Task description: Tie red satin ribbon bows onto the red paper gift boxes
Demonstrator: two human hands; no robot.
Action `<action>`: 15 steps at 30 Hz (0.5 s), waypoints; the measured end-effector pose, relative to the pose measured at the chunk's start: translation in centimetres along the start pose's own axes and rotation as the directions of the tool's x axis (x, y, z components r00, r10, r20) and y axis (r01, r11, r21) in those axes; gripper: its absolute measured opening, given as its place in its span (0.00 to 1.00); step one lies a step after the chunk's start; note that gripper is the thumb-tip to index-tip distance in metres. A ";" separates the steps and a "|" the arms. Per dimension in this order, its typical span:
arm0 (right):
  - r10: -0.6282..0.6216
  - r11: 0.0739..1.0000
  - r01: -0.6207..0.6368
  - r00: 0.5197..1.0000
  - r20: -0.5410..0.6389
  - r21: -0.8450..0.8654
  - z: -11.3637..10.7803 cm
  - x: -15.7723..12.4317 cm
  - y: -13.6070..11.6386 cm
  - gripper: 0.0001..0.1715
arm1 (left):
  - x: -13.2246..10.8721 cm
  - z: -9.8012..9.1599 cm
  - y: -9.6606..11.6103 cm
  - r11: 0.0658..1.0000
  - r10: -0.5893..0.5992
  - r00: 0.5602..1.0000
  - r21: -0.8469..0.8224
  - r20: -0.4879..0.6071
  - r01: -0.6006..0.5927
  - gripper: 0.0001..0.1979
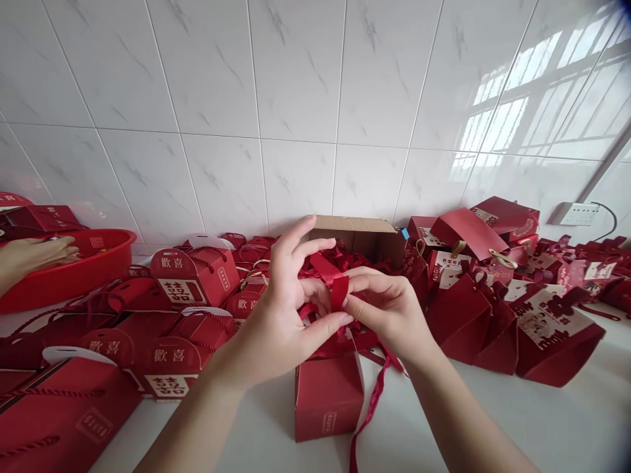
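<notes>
A red ribbon point(340, 293) is looped between my two hands, above a small red gift box point(329, 399) on the white table. My left hand point(290, 295) has its thumb and some lower fingers closed on the ribbon, while its upper fingers stretch out. With thumb and fingertips together, my right hand point(384, 305) pinches the same ribbon from the other side. A long ribbon tail point(372, 407) hangs down to the right of the box and lies on the table. My hands hide the top of the box.
An open cardboard box point(355, 225) of red ribbons stands behind my hands. Red gift boxes point(194, 272) crowd the left, red gift bags point(552, 328) the right. At far left, a co-worker's hand point(44, 256) is over a red basket point(111, 246). A tiled wall point(296, 85) rises behind.
</notes>
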State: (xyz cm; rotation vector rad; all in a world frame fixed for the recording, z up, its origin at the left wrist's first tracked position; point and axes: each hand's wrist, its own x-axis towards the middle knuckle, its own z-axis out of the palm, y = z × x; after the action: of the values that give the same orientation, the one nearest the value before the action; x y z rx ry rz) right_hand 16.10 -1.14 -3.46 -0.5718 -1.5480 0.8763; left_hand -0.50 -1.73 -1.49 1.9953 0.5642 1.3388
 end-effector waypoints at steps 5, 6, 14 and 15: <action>-0.061 0.998 0.058 0.977 -0.203 -0.021 0.3 0.0 0.2 0.02 | 0.1 0.4 -0.2 0.992 0.027 0.996 0.128 -0.080 -0.016 0.47; -0.081 0.997 0.075 0.971 -0.226 -0.032 0.2 -0.1 0.2 0.02 | 0.1 0.5 -0.3 0.988 0.023 0.995 0.157 -0.093 -0.008 0.47; -0.121 0.993 0.111 0.944 -0.307 -0.048 -0.1 0.1 0.1 0.02 | 0.8 0.0 -0.4 0.934 -0.033 0.990 0.348 -0.139 0.080 0.05; -0.121 0.993 0.111 0.937 -0.327 -0.048 -0.2 0.1 0.1 0.03 | 0.9 -0.3 -0.3 0.934 -0.026 0.983 0.346 -0.181 0.088 0.04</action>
State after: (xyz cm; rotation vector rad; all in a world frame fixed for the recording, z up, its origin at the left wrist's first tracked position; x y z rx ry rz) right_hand 16.29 -0.91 -3.50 -0.6082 -1.2766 0.6320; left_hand -0.42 -0.85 -1.07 2.1322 0.9982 1.4659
